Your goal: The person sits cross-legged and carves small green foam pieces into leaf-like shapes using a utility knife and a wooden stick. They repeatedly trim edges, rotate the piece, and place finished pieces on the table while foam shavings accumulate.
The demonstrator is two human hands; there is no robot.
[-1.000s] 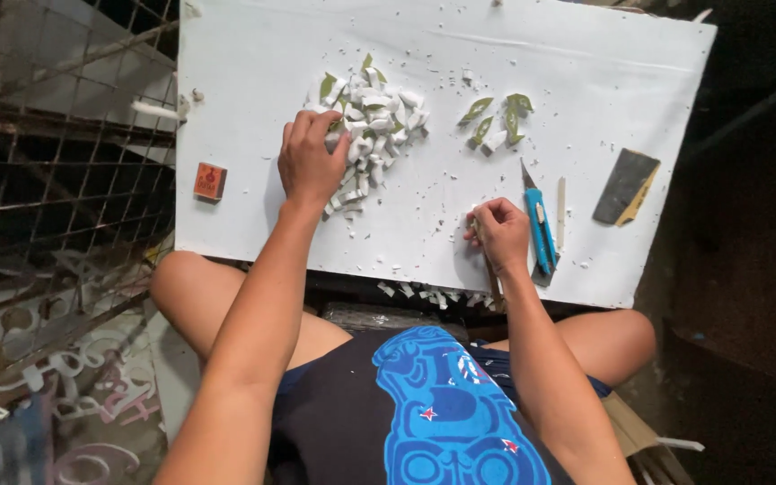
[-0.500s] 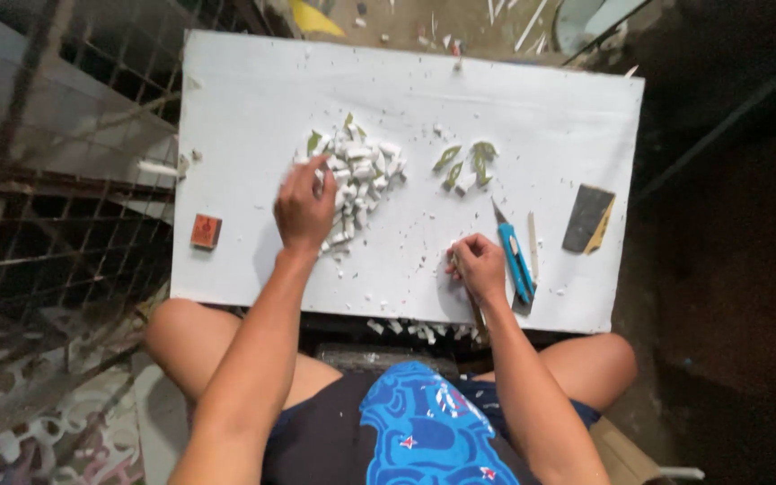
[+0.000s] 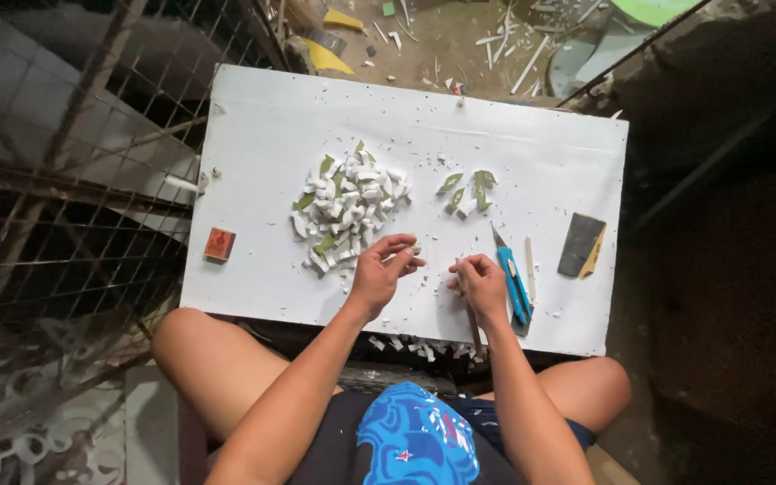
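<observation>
White worktop point(image 3: 253, 162), rectangular, set across the lap of a seated person.

Left hand point(image 3: 377, 269): fingers curled, grip pinching a small green-and-white piece point(image 3: 413, 249) at the fingertips, lifted just off the near edge of the main heap, presumably to bring it within reach of the other hand.

Right hand point(image 3: 480, 283): grip clenched around a thin stick-like tool point(image 3: 475, 330), lower end projecting past the worktop's near edge; exact kind too small to tell. Held low and close to the left hand, apparently for working the pinched piece.

Main heap of white and green chips point(image 3: 345, 208): centre-left of the worktop, just beyond the left hand.

Smaller cluster of green slivers point(image 3: 467, 190): apart to the right, seemingly sorted out.

Blue utility knife point(image 3: 512, 280): lying just beside the right hand, thin pale strip point(image 3: 529, 267) alongside.

Dark abrasive block point(image 3: 580, 244): near the right edge.

Small orange box point(image 3: 219, 243): left edge, well apart.

Scattered offcuts point(image 3: 401, 343): below the near edge.

Wire fence point(image 3: 65, 189): left of the worktop.
</observation>
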